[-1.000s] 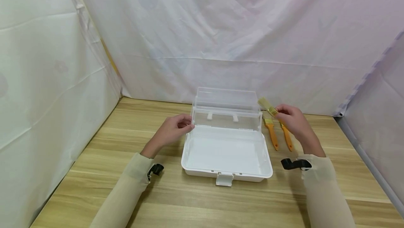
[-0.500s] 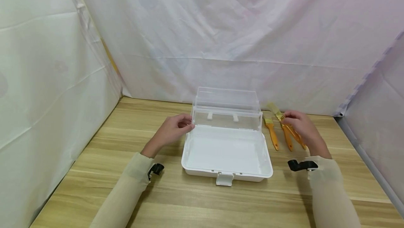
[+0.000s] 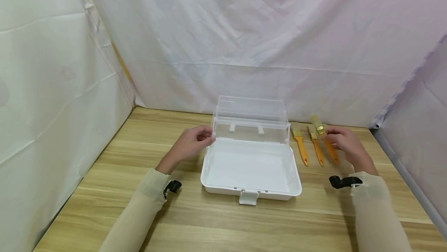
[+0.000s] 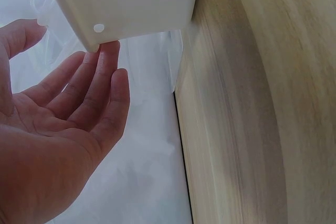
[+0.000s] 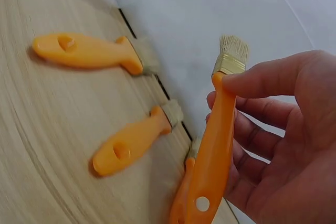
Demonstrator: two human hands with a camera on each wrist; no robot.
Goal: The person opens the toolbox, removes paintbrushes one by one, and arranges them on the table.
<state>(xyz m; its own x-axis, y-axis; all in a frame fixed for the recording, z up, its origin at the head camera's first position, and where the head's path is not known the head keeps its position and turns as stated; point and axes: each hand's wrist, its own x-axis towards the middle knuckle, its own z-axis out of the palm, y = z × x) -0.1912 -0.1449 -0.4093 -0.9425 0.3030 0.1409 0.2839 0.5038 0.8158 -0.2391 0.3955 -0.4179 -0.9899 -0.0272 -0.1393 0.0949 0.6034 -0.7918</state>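
My right hand (image 3: 349, 147) pinches a paintbrush (image 5: 210, 145) by the neck of its orange handle, thumb against the base of the metal ferrule, bristles pointing away. More orange-handled brushes lie to its left: a wide brush (image 5: 86, 53), a narrower brush (image 5: 134, 140), and a third brush (image 5: 181, 198) partly hidden behind the held one. My left hand (image 3: 190, 143) is at the left side of a white box (image 3: 251, 166) with its transparent lid (image 3: 251, 108) raised. In the left wrist view, relaxed fingertips (image 4: 110, 51) touch the box's edge, and the thumb is apart from them.
The box stands on a wooden table (image 3: 167, 221), its white latch (image 3: 248, 197) hanging down at the front. A pale curtain (image 3: 244, 42) rises along the table's back edge. Wearable black mounts (image 3: 343, 182) project from both wrists.
My right hand has moved right with the paintbrush, from beside the lid to the right end of the row of brushes. The held brush has turned more upright in view. The left hand stays put.
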